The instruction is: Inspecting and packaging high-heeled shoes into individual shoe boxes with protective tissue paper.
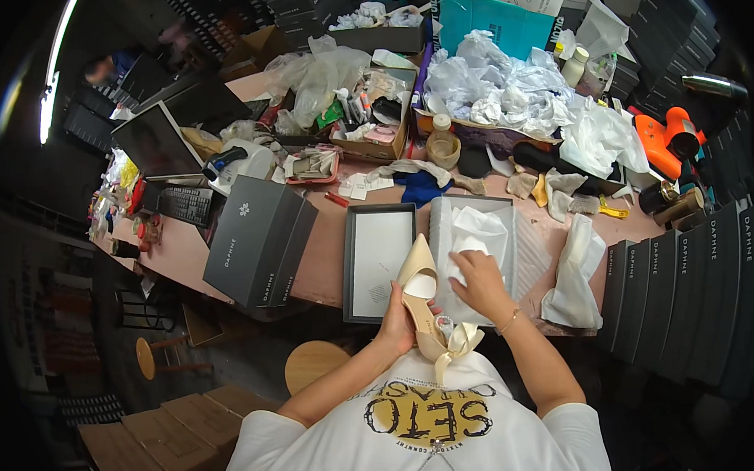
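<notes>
My left hand (400, 323) is closed around a beige pointed shoe (418, 257), held toe up in front of my shirt. The shoe has a pale bow and a round sparkling ornament near the heel, and white stuffing shows inside its toe. Just right of the shoe, my right hand (482, 283) has its fingers bent together on a crumpled piece of white tissue paper (470, 245). Behind that hand is an open grey shoe box (509, 206) lined with white paper. A shallow dark-rimmed box part (412, 225) with a pale inside lies to its left.
Closed dark grey shoe boxes (255, 237) stand at left; more boxes (691, 297) line the right. A white wrapped bundle (576, 273) lies at the table's right edge. Behind are a bin of crumpled paper (496, 83), a jar (443, 144), an orange heat gun (663, 143) and a monitor (158, 142).
</notes>
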Available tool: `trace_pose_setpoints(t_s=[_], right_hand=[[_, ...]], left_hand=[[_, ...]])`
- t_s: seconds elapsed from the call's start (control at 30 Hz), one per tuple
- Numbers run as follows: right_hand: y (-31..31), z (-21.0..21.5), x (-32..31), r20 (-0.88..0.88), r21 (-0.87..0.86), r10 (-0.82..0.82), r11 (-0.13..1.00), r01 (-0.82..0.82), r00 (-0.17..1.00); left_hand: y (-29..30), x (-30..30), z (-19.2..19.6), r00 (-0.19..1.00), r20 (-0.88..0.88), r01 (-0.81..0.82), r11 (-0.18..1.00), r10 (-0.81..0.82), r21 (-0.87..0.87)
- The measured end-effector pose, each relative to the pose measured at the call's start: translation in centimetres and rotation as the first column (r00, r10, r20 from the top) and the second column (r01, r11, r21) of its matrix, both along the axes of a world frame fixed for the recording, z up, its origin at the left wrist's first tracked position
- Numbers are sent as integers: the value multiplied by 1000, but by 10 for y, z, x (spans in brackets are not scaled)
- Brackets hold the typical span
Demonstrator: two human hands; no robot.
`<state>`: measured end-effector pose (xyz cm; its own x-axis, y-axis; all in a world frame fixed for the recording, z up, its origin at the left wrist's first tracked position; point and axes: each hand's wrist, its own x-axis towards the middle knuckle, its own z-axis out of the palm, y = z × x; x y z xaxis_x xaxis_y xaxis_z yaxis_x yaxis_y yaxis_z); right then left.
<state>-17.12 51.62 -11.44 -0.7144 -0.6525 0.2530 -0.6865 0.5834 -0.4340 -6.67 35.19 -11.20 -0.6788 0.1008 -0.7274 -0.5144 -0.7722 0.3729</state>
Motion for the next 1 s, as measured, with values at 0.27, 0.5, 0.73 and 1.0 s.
trace_pose_setpoints(t_s=[0.27, 0.5, 0.73, 1.0], right_hand=[[-16, -17, 18, 201, 258, 346, 884, -391, 916], [-17, -8, 12, 78, 120, 279, 951, -286, 957], [3, 1, 28, -23, 70, 175, 982, -173, 984], [16, 22, -4, 463, -175, 32, 983, 56, 886]], left_hand=[[10, 0, -4, 989, -91, 119, 993, -117, 20], [15, -3, -1, 976, -93, 189, 979, -195, -71], [8, -3, -8, 999, -41, -30, 999, 29, -30], [5, -7, -11, 995, -66, -71, 997, 70, -7]])
